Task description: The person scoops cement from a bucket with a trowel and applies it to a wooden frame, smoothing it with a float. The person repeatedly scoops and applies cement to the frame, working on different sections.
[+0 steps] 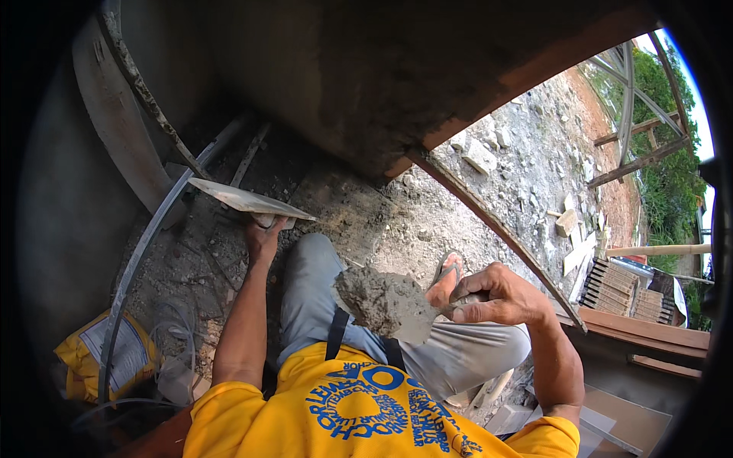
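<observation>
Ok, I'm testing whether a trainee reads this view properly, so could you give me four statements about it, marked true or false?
1. The right hand grips a trowel loaded with grey mortar. True.
2. The left hand is empty. False: it holds a flat board.
3. The yellow bag lies at the picture's right edge. False: it lies at the lower left.
4. The person's shirt is yellow with blue printing. True.

Ground (359,206) bears rubble (480,156) and perhaps a yellow bag (131,353).
</observation>
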A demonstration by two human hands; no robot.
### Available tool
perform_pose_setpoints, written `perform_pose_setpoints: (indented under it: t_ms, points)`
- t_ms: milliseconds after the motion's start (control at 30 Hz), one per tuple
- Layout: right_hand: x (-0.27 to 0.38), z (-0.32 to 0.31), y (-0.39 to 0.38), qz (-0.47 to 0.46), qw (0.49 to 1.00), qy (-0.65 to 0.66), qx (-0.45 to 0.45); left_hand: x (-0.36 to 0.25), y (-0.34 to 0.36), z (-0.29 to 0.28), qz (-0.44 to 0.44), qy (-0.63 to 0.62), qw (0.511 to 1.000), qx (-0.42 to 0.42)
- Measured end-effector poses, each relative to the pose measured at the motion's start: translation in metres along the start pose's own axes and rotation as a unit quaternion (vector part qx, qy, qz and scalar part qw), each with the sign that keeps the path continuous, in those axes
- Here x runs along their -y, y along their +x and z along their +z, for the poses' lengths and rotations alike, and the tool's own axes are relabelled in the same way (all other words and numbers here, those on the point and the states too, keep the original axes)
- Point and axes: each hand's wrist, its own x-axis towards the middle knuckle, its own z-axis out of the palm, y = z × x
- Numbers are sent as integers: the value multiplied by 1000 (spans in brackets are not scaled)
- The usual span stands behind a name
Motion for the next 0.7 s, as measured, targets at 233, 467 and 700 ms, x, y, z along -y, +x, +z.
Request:
perform_pose_setpoints:
  t_ms: [233, 467, 700]
  points:
    - [-9, -81, 97, 185, 974, 54, -122, 11, 3, -4, -1, 19, 1000, 13]
    - [79, -124, 13, -34, 977, 30, -210, 12, 12, -7, -46, -11, 999, 25]
    - [-28, -30, 123, 191, 906, -302, -226, 6, 17, -17, -48, -77, 995, 27]
